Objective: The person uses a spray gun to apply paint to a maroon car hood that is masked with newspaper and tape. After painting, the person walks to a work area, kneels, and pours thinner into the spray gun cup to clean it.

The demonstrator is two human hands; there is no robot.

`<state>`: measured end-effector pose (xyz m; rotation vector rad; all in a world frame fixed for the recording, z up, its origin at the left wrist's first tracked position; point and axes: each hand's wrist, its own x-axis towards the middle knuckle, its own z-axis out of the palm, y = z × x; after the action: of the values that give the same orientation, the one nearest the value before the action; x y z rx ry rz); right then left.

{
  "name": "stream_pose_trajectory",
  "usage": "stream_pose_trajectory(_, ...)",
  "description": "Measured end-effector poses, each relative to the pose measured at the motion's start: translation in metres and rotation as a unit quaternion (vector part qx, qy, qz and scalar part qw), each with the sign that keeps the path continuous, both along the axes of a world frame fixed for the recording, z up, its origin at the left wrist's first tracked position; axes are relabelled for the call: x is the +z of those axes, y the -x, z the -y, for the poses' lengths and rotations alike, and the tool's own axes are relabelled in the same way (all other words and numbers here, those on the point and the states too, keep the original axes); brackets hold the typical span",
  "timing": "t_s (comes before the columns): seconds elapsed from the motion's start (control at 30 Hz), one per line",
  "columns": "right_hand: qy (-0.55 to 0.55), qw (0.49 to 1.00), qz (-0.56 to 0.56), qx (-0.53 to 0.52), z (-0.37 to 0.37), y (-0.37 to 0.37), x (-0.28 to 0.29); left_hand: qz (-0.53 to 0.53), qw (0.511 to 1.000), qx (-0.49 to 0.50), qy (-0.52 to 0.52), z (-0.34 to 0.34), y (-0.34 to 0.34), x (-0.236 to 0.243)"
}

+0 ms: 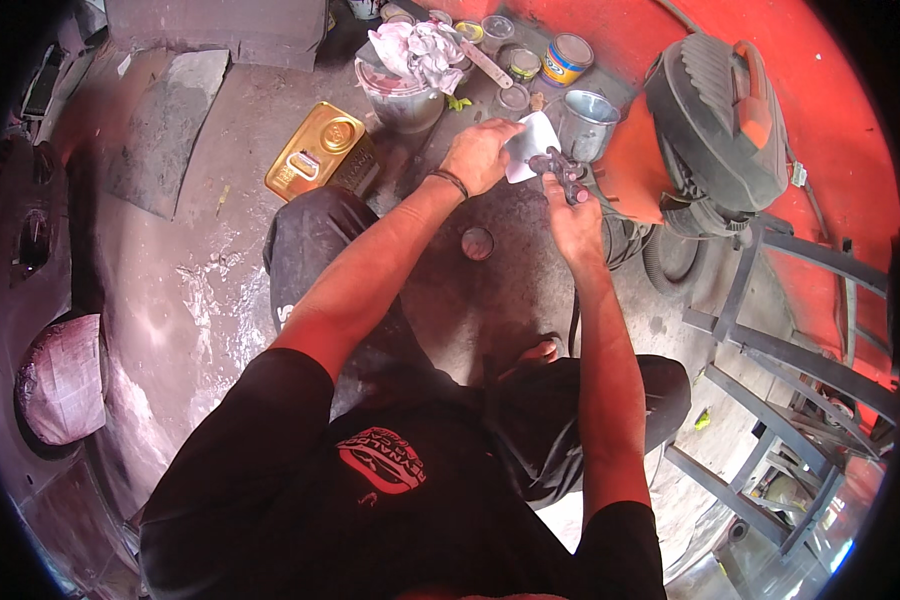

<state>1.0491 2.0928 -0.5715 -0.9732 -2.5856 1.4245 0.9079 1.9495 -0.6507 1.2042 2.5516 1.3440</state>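
My left hand [478, 155] has closed fingers at the upper left edge of a white flat piece [530, 142], perhaps a cloth or sheet. Just below and right of it, my right hand [575, 215] is closed on a dark metal tool [558, 172] with knobs, apparently a spray gun, which overlaps the white piece. A metal cup [587, 128] stands behind the tool. A round lid-like disc [477, 243] lies on the floor [440, 290] between my legs. A gold rectangular can [310, 145] is to the left.
A bucket [395, 105] topped with crumpled paper, small tins [566, 60] and jars are at the back. An orange-black vacuum [710, 120] stands at the right by a red wall [820, 100]. Dark metal frames [810, 260] fill the right side; a dark car panel [30, 240] is on the left.
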Motion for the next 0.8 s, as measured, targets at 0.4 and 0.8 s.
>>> stream_pose_trajectory(0.4,0.007,1.0,-0.015,-0.002,-0.008,0.002,-0.012,0.009,1.0,-0.008,0.02,0.002,0.003,-0.008)
stream_pose_trajectory(0.8,-0.012,0.998,-0.066,-0.022,-0.011,0.002,-0.011,-0.004,0.999,-0.025,0.025,0.003,-0.001,-0.004)
